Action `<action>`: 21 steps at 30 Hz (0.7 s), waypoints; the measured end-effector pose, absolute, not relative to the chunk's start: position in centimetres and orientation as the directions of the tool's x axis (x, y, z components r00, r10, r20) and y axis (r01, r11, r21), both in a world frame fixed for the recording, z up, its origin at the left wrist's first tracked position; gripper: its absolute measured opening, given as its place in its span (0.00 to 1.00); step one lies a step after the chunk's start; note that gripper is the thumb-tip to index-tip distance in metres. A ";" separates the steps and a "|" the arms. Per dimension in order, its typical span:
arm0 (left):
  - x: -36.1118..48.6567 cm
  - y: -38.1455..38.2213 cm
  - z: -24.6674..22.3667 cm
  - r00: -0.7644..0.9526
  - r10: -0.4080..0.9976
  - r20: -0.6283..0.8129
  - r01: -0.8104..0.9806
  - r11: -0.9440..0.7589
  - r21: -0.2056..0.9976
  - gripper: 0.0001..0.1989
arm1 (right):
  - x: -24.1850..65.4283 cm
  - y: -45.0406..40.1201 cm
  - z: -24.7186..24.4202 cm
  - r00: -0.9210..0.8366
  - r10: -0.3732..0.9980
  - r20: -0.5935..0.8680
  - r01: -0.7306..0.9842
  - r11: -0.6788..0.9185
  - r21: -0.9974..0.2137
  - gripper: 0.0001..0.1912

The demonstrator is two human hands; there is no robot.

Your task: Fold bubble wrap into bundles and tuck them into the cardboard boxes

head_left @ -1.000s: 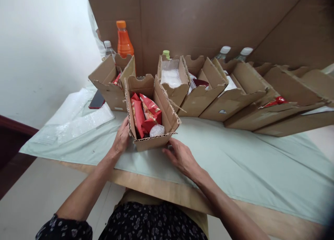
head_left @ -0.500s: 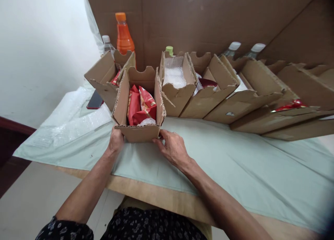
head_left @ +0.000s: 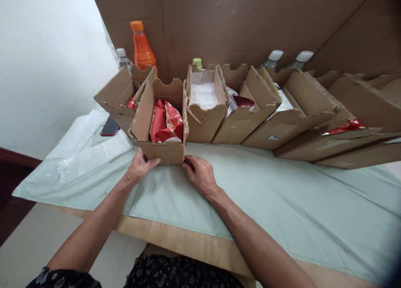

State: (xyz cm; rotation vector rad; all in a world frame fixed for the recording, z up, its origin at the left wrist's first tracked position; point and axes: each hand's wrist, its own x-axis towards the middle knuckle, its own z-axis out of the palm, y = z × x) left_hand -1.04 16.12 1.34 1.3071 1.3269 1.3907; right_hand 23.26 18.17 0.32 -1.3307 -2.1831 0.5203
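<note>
An open-topped cardboard box (head_left: pixel 161 153) stands between my hands, in front of the row of similar boxes. Inside it lie red shiny food packets (head_left: pixel 166 123). My left hand (head_left: pixel 139 166) grips the box's lower left front corner, its thumb across the front face and its other fingers hidden behind the side. At the lower right corner my right hand (head_left: pixel 199 174) presses curled fingers against the box's side. Just right of it stands a box (head_left: pixel 205 127) with bubble wrap (head_left: pixel 203 89) inside.
More cardboard boxes (head_left: pixel 247 127) lean in a row to the right. Behind them are an orange bottle (head_left: pixel 144 52) and clear bottles (head_left: pixel 272 59). Bubble wrap sheets (head_left: pixel 79 156) and a phone (head_left: pixel 110 126) lie left on the green cloth (head_left: pixel 260 196).
The box between my hands has moved slightly back toward the row. My left thumb now lies across its front face. The view has shifted slightly.
</note>
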 end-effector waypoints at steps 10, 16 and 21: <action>-0.9 20.8 2.0 -0.249 0.948 0.200 0.340 -0.108 0.934 0.28 | 23.4 17.9 0.1 -0.410 0.867 0.284 0.652 0.496 -0.574 0.13; -0.3 21.9 2.1 -0.317 0.926 0.205 0.458 -0.040 0.888 0.21 | 23.6 18.0 0.0 -0.422 0.862 0.282 0.643 0.504 -0.577 0.13; 0.5 22.0 2.3 -0.416 0.889 0.193 0.560 0.083 0.824 0.16 | 23.5 18.2 -0.1 -0.420 0.866 0.271 0.637 0.494 -0.592 0.13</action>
